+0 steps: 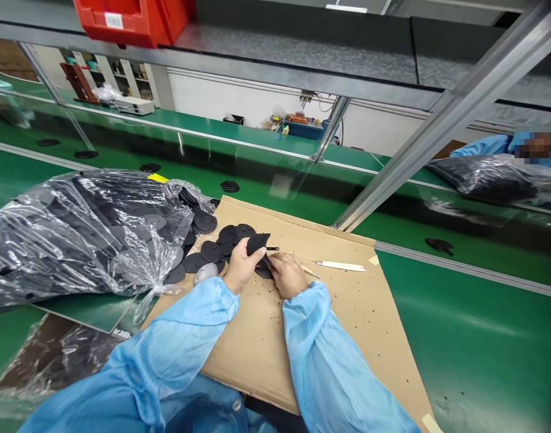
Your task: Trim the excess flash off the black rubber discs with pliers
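My left hand is closed around a small stack of thin black discs, thumb on the near side. The discs stand tilted above the cardboard sheet. My right hand meets the stack's lower right edge, its fingers curled and pinching at a black disc; the fingertips are partly hidden. Loose black discs lie overlapping to the left of my left hand, with one greyer disc in front. Right of my right hand lie a thin pale pointed tool and a white-handled knife.
A large clear plastic bag full of black discs lies on the left. Small black scraps dot the cardboard. A metal post slants up on the right, and a shelf with a red bin crosses overhead. Another person's blue sleeve shows far right.
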Action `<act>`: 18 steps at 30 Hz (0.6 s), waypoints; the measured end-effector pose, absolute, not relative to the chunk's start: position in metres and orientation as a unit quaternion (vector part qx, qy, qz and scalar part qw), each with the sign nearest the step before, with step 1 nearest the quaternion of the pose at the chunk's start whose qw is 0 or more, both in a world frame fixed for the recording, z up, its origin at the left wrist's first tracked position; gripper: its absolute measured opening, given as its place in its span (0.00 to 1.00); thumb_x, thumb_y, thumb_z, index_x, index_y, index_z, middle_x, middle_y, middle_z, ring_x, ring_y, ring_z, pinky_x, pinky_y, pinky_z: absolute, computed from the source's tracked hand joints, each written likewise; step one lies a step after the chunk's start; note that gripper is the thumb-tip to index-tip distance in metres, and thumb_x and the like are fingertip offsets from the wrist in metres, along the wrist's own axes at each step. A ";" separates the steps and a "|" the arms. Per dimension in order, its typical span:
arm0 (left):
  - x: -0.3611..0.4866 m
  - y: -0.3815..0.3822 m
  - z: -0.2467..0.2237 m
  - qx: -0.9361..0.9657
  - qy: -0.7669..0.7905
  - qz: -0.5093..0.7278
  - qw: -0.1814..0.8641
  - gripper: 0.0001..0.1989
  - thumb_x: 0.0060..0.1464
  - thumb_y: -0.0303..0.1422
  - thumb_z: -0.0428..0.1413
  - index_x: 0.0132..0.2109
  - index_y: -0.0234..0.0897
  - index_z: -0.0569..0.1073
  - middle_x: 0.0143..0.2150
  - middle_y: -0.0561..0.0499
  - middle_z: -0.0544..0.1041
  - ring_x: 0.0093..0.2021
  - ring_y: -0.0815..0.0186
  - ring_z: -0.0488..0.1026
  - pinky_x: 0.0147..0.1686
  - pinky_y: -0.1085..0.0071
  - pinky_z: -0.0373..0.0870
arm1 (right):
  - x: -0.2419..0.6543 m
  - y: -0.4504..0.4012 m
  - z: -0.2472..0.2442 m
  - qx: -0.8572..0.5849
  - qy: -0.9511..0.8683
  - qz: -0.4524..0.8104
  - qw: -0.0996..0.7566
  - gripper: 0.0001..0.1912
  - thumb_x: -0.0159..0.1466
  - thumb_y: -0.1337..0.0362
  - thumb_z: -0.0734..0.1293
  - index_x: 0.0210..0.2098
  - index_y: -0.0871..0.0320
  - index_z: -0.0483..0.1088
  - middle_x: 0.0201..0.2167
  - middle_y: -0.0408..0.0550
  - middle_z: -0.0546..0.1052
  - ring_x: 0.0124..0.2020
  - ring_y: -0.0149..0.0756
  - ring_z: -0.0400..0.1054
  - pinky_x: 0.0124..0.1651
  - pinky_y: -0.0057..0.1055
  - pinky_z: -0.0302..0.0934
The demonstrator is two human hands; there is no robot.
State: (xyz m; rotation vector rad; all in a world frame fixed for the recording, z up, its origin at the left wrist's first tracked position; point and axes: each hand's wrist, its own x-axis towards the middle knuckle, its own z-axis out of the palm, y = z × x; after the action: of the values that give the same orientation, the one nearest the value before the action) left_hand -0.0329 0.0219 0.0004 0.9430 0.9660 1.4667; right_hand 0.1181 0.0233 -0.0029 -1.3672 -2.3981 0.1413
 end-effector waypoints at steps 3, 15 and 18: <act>-0.033 0.021 0.003 0.399 0.419 0.610 0.542 0.19 0.46 0.34 0.62 0.45 0.33 0.71 0.39 0.47 0.77 0.38 0.66 0.73 0.39 0.71 0.70 | 0.121 0.025 -0.005 -0.473 -0.857 0.049 0.199 0.13 0.65 0.66 0.59 0.42 0.56 0.75 0.41 0.51 0.77 0.45 0.42 0.68 0.52 0.39 0.60; -0.034 0.027 0.010 0.391 0.468 0.614 0.501 0.14 0.46 0.31 0.62 0.42 0.30 0.76 0.37 0.46 0.77 0.35 0.66 0.72 0.42 0.67 0.71 | 0.140 0.025 0.001 -0.517 -0.722 0.049 0.458 0.12 0.60 0.52 0.63 0.25 0.50 0.68 0.33 0.56 0.74 0.39 0.47 0.69 0.42 0.46 0.64; -0.033 0.030 0.007 0.402 0.466 0.593 0.519 0.15 0.47 0.31 0.61 0.43 0.30 0.77 0.37 0.45 0.78 0.35 0.66 0.72 0.44 0.65 0.71 | 0.146 0.024 -0.009 -0.546 -0.674 0.117 0.483 0.10 0.59 0.51 0.63 0.27 0.48 0.69 0.34 0.55 0.75 0.38 0.50 0.70 0.39 0.50 0.63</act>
State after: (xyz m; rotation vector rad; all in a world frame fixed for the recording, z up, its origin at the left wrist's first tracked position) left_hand -0.0331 0.0297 0.0065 0.9654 1.1177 1.4222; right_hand 0.1464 0.0239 -0.0087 -1.3311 -1.6414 0.2840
